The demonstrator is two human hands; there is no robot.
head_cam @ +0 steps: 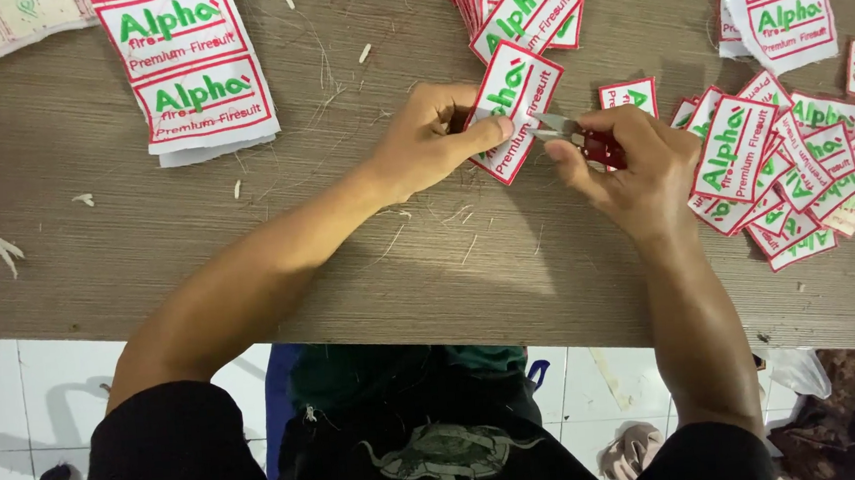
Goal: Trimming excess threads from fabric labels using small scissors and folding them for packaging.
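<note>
Two bare forearms are stretched from dark sleeves over the near edge of a grey wood-grain table (98,263); at its middle a white embroidered patch (516,109) with red border and green lettering is pinched between thumb and curled fingers of the left hand (431,140), held tilted just above the tabletop; the right hand (633,170) is closed around a red-handled thread snip (581,139), whose metal blades are laid against the patch's lower right edge; loose thread ends are scattered around both hands; a heap of cut patches (794,179) is spread just right of the right hand; farther off, a fanned stack of patches (521,3) and uncut strips of patches (190,71) are seen at the far side.
</note>
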